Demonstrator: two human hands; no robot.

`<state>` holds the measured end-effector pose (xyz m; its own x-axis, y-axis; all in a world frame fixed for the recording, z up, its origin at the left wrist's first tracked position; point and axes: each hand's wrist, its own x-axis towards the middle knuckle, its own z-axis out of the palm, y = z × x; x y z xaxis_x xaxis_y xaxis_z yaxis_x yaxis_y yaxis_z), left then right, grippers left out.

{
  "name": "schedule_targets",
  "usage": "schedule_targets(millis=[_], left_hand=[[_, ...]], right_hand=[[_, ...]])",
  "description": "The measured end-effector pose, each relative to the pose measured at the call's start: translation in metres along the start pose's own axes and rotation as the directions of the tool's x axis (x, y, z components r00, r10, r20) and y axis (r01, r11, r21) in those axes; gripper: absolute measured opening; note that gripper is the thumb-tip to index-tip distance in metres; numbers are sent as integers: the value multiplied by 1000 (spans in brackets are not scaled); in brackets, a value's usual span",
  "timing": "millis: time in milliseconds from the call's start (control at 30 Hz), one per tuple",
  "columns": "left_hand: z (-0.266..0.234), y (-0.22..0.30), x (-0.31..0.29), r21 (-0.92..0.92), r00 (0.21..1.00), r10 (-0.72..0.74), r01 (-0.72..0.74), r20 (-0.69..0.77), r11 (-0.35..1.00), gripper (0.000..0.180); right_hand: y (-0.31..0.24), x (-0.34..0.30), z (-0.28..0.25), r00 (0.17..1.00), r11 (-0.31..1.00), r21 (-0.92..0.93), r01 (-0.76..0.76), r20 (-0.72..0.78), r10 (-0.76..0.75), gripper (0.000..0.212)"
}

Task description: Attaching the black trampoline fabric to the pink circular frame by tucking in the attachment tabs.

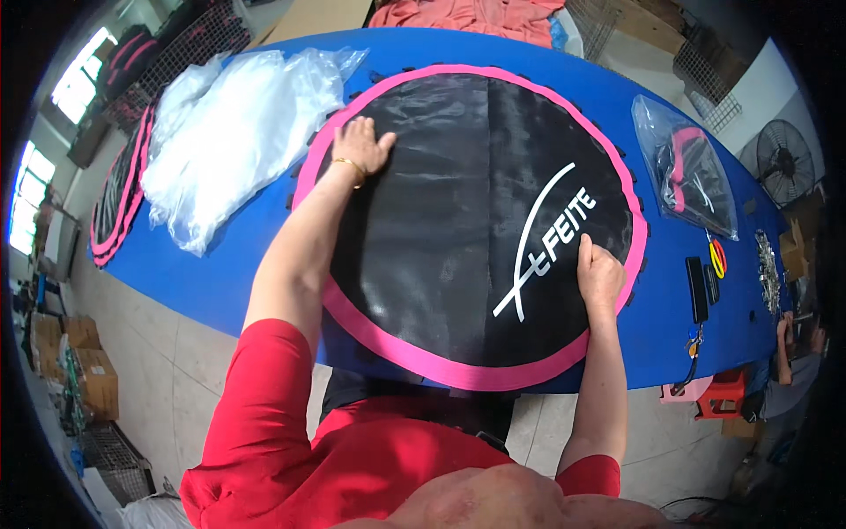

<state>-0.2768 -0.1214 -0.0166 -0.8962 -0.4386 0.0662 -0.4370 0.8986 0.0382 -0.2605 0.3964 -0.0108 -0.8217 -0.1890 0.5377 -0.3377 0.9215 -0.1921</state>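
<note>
At the bottom of the frame, the person's red sleeves and both bare forearms rise toward a blue table (220, 273). On its near edge, in the centre of the frame, lies a round black mat (458, 203) with a pink rim; its lower edge hangs slightly past the table's edge. White lettering and a curved stroke mark its right half.

The right hand (599, 275) rests right of centre, on the mat just inside the pink rim, fingers curled into a loose fist pressing the fabric; whether that grip pinches any cloth I cannot tell. The left hand (361, 145) lies farther up, at the mat's upper left edge, open and flat with fingers spread on the black surface; a thin gold bracelet (350, 164) circles the wrist.

Right of the mat, near the table's right end, lie a dark flat bar (697, 288), a small red and yellow ring (718, 258), and above them a clear bag (687, 167) holding a folded black and pink piece. In the upper left, a heap of clear plastic bags (229, 132) sits just beside the mat, and further left a stack of similar pink-rimmed mats (119, 198) overhangs the table's left end. At the far top edge lies red cloth (467, 16).
</note>
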Motion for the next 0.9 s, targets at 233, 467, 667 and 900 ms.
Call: schedule_targets(millis=[233, 467, 667, 900], left_hand=[[-8, 36, -14, -78, 988, 150, -147, 41, 986, 88], [1, -28, -7, -48, 999, -29, 30, 13, 998, 88], [1, 49, -49, -152, 979, 172, -187, -108, 970, 84], [-7, 108, -85, -143, 944, 329, -321, 34, 936, 83]], right_hand=[[3, -1, -2, 1000, 1000, -1, -13, 2, 13, 56], [1, -1, 4, 999, 999, -9, -44, 25, 44, 58], [3, 0, 2, 998, 999, -34, -36, 48, 38, 58], [9, -4, 4, 998, 998, -43, -47, 50, 49, 60]])
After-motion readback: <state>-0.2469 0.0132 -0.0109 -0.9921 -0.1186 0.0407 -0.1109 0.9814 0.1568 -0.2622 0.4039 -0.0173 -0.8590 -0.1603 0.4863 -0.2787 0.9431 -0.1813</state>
